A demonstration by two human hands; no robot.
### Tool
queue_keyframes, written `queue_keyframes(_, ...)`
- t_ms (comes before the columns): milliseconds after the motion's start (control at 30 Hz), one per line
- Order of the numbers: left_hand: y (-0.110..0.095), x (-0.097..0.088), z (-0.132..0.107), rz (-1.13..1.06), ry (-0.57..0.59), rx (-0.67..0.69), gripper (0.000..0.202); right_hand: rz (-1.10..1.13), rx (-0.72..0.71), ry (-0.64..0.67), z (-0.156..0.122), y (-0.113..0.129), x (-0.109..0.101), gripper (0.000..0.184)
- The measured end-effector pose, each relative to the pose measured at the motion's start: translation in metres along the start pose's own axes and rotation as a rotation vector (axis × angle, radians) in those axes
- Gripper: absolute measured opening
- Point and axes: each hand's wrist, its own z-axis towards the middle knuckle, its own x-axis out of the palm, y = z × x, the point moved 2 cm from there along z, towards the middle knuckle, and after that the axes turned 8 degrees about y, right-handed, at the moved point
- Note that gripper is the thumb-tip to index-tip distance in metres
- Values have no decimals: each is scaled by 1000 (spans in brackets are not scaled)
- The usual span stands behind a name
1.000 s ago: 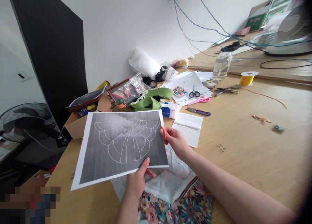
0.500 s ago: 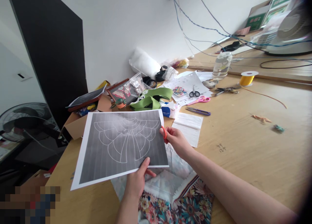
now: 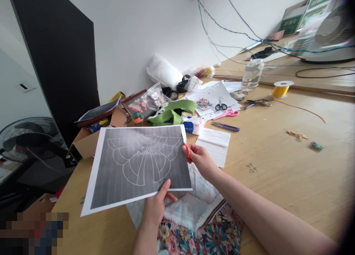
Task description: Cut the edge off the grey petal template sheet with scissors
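Note:
My left hand [image 3: 156, 207] pinches the lower edge of a printed sheet [image 3: 138, 164], grey with a white outline of overlapping petal shapes, and holds it up above the wooden table [image 3: 277, 166]. My right hand [image 3: 201, 159] is closed round orange-handled scissors [image 3: 188, 150] at the sheet's right edge; their blades are hidden behind the paper. Below the sheet lie a clear plastic bag and a floral cloth [image 3: 202, 232].
A white folded paper [image 3: 214, 144] lies just right of my right hand. Further back are a green strap [image 3: 172, 112], pink scissors [image 3: 229, 113], black scissors [image 3: 221, 106], purple-handled snips [image 3: 226, 127], a water bottle [image 3: 252, 74], a yellow spool [image 3: 281, 88] and cables.

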Motion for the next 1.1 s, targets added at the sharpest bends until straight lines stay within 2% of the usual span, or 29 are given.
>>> queue_keyframes(1100,-5,5,-3,-41,-17,12,40,-20,-12,-2,-1,3,1,55)
